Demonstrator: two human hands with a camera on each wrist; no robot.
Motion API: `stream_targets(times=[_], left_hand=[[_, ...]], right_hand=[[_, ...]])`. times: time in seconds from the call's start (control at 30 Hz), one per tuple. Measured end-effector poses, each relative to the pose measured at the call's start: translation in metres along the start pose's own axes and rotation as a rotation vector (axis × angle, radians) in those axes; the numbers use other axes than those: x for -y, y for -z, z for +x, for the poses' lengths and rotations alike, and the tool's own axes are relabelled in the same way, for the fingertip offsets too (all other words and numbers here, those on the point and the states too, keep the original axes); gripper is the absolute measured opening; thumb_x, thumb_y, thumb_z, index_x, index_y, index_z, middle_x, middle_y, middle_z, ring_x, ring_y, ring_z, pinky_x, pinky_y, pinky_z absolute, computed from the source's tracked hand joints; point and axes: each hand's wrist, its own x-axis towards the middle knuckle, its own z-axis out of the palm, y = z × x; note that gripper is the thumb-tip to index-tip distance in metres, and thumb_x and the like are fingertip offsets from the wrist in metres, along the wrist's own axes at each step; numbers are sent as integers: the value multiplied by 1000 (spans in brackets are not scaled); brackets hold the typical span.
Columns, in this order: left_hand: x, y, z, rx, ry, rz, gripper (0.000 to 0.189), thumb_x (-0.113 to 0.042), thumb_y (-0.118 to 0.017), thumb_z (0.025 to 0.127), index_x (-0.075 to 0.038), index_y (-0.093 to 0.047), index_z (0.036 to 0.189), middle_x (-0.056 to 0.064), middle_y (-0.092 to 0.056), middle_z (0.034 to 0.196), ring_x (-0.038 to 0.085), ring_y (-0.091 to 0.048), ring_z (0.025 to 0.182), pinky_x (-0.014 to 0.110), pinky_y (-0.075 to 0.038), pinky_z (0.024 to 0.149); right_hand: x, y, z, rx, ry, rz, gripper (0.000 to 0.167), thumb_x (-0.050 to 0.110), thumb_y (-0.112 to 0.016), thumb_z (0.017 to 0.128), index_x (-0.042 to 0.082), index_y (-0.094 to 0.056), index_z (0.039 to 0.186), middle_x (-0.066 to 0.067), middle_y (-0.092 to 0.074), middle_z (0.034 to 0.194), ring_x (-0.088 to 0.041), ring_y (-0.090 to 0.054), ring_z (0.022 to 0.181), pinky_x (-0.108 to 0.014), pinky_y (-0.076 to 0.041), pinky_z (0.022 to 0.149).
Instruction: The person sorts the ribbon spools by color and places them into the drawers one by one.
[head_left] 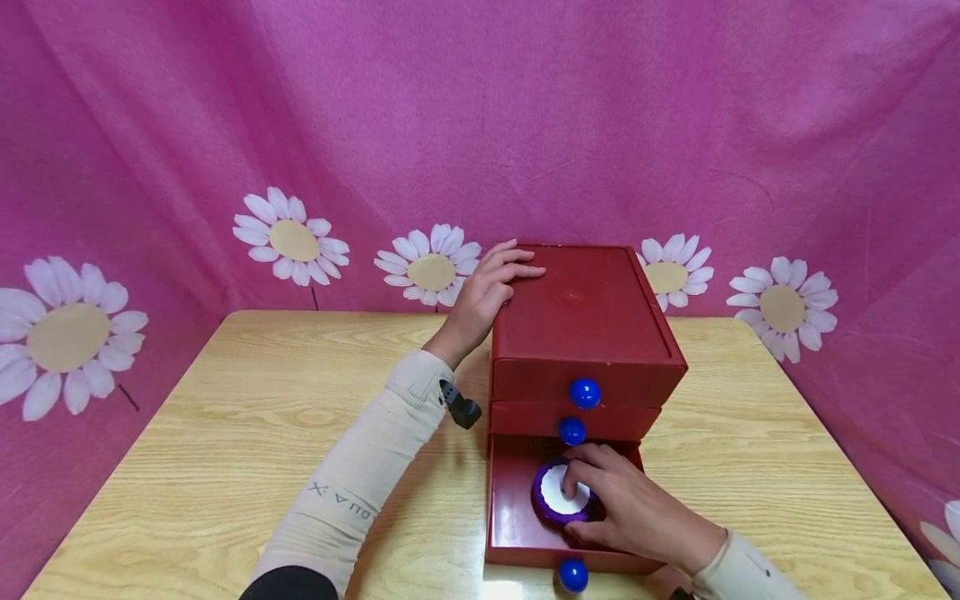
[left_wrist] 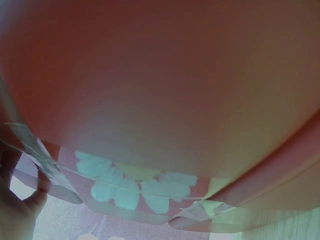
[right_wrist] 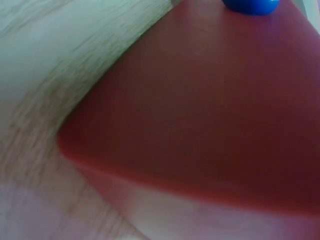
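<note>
A red drawer cabinet with blue knobs stands on the table, its bottom drawer pulled out. My left hand rests on the cabinet's top left edge, fingers stretched over the top and palm by the side. Inside the bottom drawer lies a round purple thing with a white face. My right hand reaches in from the right and holds it, thumb at the near rim and fingers bent over the far side. In the right wrist view the drawer's front fills most of the picture and hides the hand.
The upper drawers, with a top blue knob and a middle blue knob, are closed or nearly so above the right hand. A wooden table extends on both sides. Behind it hangs a pink cloth with daisies.
</note>
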Motion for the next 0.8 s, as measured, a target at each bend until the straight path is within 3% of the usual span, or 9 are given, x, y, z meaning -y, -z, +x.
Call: stream_targets(times=[0.37,0.8], left_hand=[[-1,1,0,4,9,-7,50,-9,-33,84,-4,-69,118,12,-52,136,21,-26,141,32,-18,115],[0,0,0,3,8,2,50,-8,-33,84,-4,-69,118,13,-52,136,12,-26,141,33,-18,115]], right_hand=[[-2,-1,2,-31,33,-46,35,35,-85,69,25,-58,89,3,-56,111,-13,-51,100,-34,-48,82],[-3,-2,2,-4,14,-57,37,34,-85,69,23,-58,92,0,-56,114,-15,-51,101,-35,-49,83]])
